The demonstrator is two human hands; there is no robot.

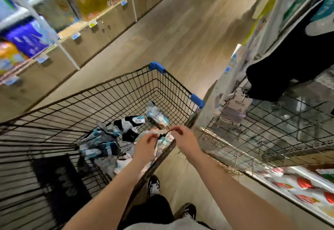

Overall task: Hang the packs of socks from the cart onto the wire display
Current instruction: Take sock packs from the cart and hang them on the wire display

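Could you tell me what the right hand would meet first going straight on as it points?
Beyond the small dark hook it pinches, the right hand would probably meet the clear-wrapped sock pack in the cart; depth is unclear, so it might pass above.

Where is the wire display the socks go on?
The wire display stands on the right of the head view, just beyond the cart, with a grey pack hanging at its left end.

Cart [108, 94]: thin metal wire, black coating, matt. Corner caps [156, 68]: blue plastic, smooth. Sock packs [157, 114]: clear plastic film, glossy, crinkled. Socks [105, 146] inside are knit cloth, matt. Wire display [282, 128]: dark metal grid, slight shine. Floor [180, 36]: wood-look planks, smooth, low sheen. Shelf fronts [110, 29]: pale wood-look, matt. Hanging garment [289, 63]: black cloth, matt.
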